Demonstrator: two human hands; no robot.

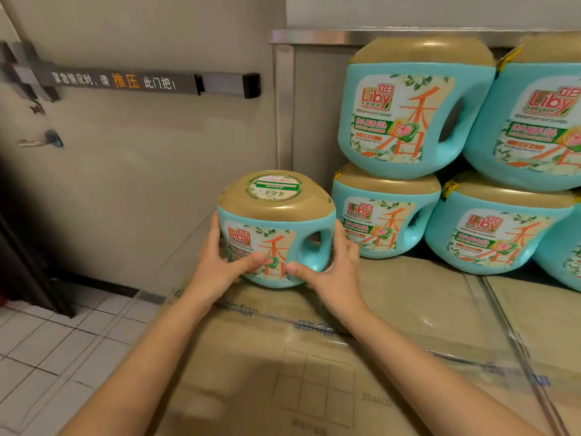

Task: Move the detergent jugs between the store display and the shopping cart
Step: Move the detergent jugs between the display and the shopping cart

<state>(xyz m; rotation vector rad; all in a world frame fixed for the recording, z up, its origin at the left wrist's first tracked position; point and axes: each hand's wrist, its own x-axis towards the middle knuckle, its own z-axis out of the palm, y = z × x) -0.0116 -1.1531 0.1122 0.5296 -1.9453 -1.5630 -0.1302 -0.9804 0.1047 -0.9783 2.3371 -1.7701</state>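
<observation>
Detergent jug (276, 228), teal with a gold cap and an orange-and-green label, is mid-view, held upright between both hands over the front left part of the cardboard boxes (408, 309). Its base is at the box top, and we cannot tell whether it rests there or hangs just clear. From the left: a beige door (125, 184) fills the far side, with a dark push bar (151, 81) carrying printed characters across it and a small lever handle (41, 140) lower down. Below it we see white tiled floor (47, 357). Next, the left hand (220, 272) grasps the jug's left side, fingers wrapped round the back, thumb laid across the front label. The right hand (333, 278) grasps the right side by the moulded handle hole, fingers round behind, thumb pressed on the front under the hole. Right of the held jug we see more jugs on the same boxes. A lower left jug (383, 212) is just beside it, and we cannot tell if they touch. Then comes a lower right jug (500, 228), an upper left jug (415, 108) sitting on the lower row, and an upper right jug (534, 114) cut by the frame edge. All are upright, labels facing us. A metal ledge (377, 36) runs behind the stack's top.
</observation>
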